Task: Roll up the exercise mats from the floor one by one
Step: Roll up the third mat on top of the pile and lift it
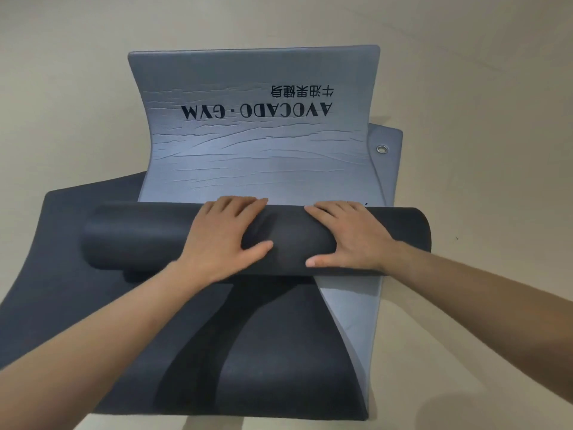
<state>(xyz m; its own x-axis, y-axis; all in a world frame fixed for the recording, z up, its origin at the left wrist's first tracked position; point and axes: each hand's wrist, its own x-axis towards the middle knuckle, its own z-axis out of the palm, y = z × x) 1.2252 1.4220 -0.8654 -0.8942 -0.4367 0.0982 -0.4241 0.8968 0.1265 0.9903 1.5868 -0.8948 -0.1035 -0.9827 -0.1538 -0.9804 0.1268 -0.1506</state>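
**Here, two flat hands on a half-made roll**

The dark roll (288,240) lies across mid-frame, both its ends free. The left hand (226,234) and right hand (350,237) rest on it side by side, fingers laid over the top and thumbs on the near side, pinching nothing. The grey-blue mat (257,150) runs on from the roll to its far edge in the upper middle. A dark mat (62,274) lies flat beneath, with bare floor (496,119) all round.
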